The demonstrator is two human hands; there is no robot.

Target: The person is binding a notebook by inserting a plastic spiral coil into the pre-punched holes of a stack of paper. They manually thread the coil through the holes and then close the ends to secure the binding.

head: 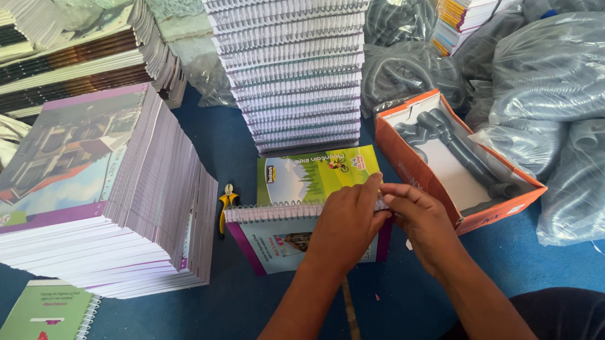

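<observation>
Head view: both hands pinch the notebook's [286, 237] spiral at its right end, left hand [347, 220] over right hand [417, 215]; notebook lies mid-floor [269, 312], pliers [226, 206] just left.

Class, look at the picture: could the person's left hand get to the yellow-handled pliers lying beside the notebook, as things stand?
Probably yes. The pliers lie uncovered on the blue floor, just left of the notebook that the left hand rests on, with nothing between them. The paper stack stands close behind.
</observation>
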